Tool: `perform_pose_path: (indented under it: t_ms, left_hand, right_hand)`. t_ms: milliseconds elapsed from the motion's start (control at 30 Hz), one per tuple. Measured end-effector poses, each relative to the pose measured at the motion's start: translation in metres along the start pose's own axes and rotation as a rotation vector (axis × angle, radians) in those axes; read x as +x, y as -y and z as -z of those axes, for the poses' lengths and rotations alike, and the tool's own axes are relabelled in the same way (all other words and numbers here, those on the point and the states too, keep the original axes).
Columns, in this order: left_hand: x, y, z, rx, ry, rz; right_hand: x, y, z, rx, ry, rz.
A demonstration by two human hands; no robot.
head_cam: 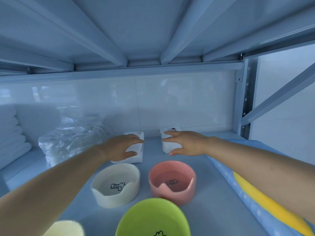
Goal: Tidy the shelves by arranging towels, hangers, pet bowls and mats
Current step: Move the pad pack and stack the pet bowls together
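Note:
Two white wrapped packs lie side by side at the back of the shelf. My left hand [121, 147] grips the left white pack [134, 159], fingers over its top and thumb on its near side. My right hand [185, 143] grips the right white pack [170, 145] the same way. In front of them stand a cream pet bowl [115, 184] and a pink pet bowl [172, 181], with a green pet bowl [153, 218] nearest me. A pale yellow bowl [64, 229] shows at the bottom left edge. A blue and yellow mat [252, 200] lies along the right side, under my right forearm.
A stack of folded white towels [12, 133] sits at the far left. A crumpled clear plastic bag [71, 138] lies between the towels and the left pack. The shelf above [144, 40] hangs low overhead, and a metal upright [245, 99] stands at the right.

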State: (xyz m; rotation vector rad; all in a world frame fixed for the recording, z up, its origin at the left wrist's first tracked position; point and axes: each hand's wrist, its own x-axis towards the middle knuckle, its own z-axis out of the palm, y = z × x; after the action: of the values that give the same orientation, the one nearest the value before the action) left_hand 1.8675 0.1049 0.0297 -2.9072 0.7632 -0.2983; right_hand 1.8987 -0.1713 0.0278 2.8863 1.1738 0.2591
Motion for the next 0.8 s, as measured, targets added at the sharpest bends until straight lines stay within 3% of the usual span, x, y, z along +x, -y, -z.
perform_pose_path:
  t_ms: [233,800]
  left_hand:
    - [-0.026,0.008,-0.003,-0.086,0.015,0.083]
    - [-0.015,0.028,-0.022,-0.095,0.133,0.14]
  right_hand:
    - [0.039,0.05,-0.003,0.049,-0.024,0.073]
    - [0.068,0.07,-0.021,0.113,-0.013,-0.064]
